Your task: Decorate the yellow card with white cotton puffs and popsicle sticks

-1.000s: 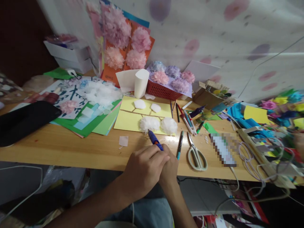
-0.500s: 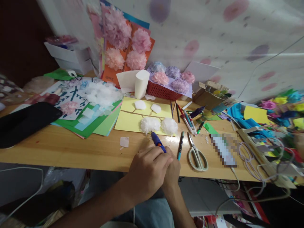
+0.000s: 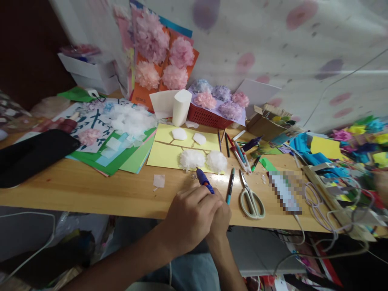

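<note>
A blue glue gun [image 3: 204, 180] with orange parts points away from me, its dark tip at the near edge of the yellow card. My left hand [image 3: 189, 216] is closed around its rear, fingers overlapping my right hand [image 3: 222, 216]. The right hand is wrapped round the handle, which is mostly hidden. On the yellow card [image 3: 163, 155] are brown drawn branches, two white paper pieces [image 3: 179, 134] and two fluffy white paper flowers [image 3: 192, 159]. Small clear bits lie by the tip. It cannot be made out whether the tip touches the left flower.
Scissors [image 3: 251, 198] and a teal marker [image 3: 230, 186] lie to the right, with several pens [image 3: 241, 153] behind. A small paper square [image 3: 159, 181] lies left of my hands. Farther back stand a red basket [image 3: 209, 116] and a paper roll [image 3: 182, 108]. A black phone-like object [image 3: 36, 157] sits far left.
The glue gun's tip has shifted slightly right and down, away from the left flower's lower edge. Both hands keep the same grip.
</note>
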`<move>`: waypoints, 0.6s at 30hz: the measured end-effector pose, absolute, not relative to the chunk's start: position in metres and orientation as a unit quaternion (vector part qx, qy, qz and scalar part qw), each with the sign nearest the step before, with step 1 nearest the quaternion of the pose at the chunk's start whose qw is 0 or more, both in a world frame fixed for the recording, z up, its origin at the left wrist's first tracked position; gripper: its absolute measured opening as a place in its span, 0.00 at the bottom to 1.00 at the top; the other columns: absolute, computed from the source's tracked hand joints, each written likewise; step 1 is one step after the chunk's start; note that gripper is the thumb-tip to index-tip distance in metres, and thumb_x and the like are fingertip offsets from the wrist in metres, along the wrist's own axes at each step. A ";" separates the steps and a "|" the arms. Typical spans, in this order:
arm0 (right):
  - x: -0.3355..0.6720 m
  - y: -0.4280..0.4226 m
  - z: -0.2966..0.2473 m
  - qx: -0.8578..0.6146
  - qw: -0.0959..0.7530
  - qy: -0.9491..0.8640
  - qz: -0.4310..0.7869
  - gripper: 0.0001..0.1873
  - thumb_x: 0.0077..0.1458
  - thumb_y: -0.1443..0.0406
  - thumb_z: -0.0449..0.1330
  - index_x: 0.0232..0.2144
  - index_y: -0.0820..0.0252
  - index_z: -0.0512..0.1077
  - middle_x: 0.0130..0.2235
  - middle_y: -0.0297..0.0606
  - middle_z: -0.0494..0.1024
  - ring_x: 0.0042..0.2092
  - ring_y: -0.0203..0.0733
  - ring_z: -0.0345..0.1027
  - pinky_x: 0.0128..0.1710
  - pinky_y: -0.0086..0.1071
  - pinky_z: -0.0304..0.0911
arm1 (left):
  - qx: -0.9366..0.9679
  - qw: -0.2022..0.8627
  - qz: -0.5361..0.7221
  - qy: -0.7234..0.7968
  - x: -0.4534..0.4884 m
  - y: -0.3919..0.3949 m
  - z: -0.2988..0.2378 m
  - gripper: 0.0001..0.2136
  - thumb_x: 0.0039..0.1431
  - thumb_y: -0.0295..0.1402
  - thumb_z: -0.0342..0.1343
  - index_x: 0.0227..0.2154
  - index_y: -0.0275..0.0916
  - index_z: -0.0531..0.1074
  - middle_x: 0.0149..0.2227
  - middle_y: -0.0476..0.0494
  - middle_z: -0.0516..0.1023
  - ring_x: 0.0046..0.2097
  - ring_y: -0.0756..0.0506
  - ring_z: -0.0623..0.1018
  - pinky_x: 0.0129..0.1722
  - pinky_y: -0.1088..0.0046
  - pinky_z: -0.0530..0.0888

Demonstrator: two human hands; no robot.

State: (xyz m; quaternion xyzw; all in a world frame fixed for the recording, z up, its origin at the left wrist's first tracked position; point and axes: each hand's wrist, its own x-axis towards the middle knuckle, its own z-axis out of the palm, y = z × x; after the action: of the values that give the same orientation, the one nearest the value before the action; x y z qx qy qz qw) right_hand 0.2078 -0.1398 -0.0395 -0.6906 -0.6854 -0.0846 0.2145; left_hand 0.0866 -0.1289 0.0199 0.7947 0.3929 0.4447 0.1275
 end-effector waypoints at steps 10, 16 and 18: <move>0.206 -0.139 -0.034 -0.661 0.240 -0.705 -0.095 0.17 0.65 0.67 0.45 0.28 0.54 0.70 0.25 0.35 0.71 0.25 0.39 0.63 0.24 0.31 0.48 | 0.793 0.142 0.444 0.393 0.084 -0.133 0.020 0.11 0.68 0.29 0.50 0.32 0.36 0.75 0.30 0.46 0.77 0.33 0.49 0.75 0.34 0.72 0.74; 0.208 -0.139 -0.042 -0.706 0.229 -0.667 -0.066 0.14 0.65 0.66 0.49 0.29 0.56 0.71 0.25 0.35 0.71 0.26 0.39 0.63 0.25 0.30 0.50 | 0.800 0.125 0.440 0.389 0.086 -0.129 0.022 0.11 0.68 0.29 0.50 0.31 0.36 0.75 0.29 0.46 0.76 0.32 0.49 0.75 0.33 0.72 0.73; 0.209 -0.139 -0.043 -0.710 0.224 -0.665 -0.057 0.14 0.65 0.67 0.49 0.29 0.56 0.71 0.25 0.34 0.71 0.26 0.38 0.63 0.24 0.30 0.50 | 0.799 0.128 0.436 0.393 0.087 -0.128 0.022 0.11 0.68 0.29 0.50 0.31 0.36 0.75 0.30 0.46 0.76 0.32 0.49 0.75 0.33 0.72 0.73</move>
State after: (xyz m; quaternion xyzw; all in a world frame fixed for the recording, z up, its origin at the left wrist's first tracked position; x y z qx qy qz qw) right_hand 0.2087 -0.1393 -0.0427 -0.7100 -0.6651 -0.0573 0.2244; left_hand 0.0870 -0.1279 0.0218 0.7994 0.3929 0.4361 0.1283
